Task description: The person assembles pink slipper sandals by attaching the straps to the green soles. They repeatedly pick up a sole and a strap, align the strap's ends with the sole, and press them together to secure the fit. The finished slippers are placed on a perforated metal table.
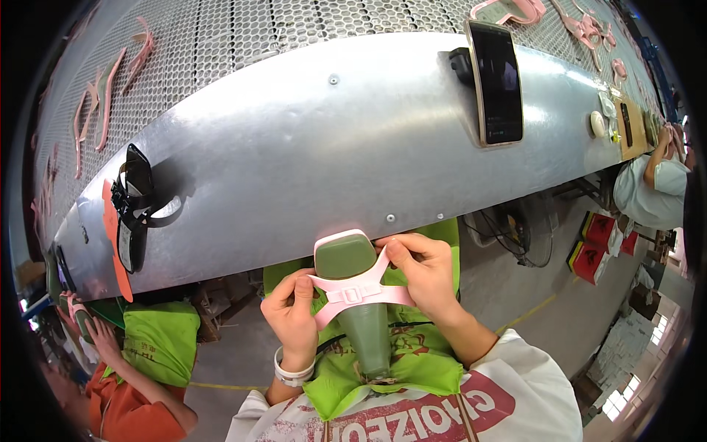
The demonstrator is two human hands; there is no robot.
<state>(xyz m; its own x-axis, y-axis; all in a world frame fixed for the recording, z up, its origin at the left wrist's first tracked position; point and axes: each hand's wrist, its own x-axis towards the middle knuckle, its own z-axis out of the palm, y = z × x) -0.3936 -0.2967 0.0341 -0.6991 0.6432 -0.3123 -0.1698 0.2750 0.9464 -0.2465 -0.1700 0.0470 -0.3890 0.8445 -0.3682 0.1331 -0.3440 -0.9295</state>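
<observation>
A pink rubbery strap [398,295] with a buckle is stretched between my hands, across the tapered lower part of a green form [366,339]. The rounded green head [344,257] of the form has a pink rim along its far edge and rests by the bench edge. My left hand [293,317] pinches the strap's left side between thumb and fingers. On the other side, my right hand [423,272] pinches the strap's upper right arm, close to the green head. What lies behind the fingers is hidden.
A metal bench [294,147] curves ahead of me, with a phone [501,85] on a stand and a black holder with dark panels [132,214]. Pink strap pieces [107,96] lie on a mesh belt [213,37] beyond. Co-workers sit left [147,376] and right [652,184].
</observation>
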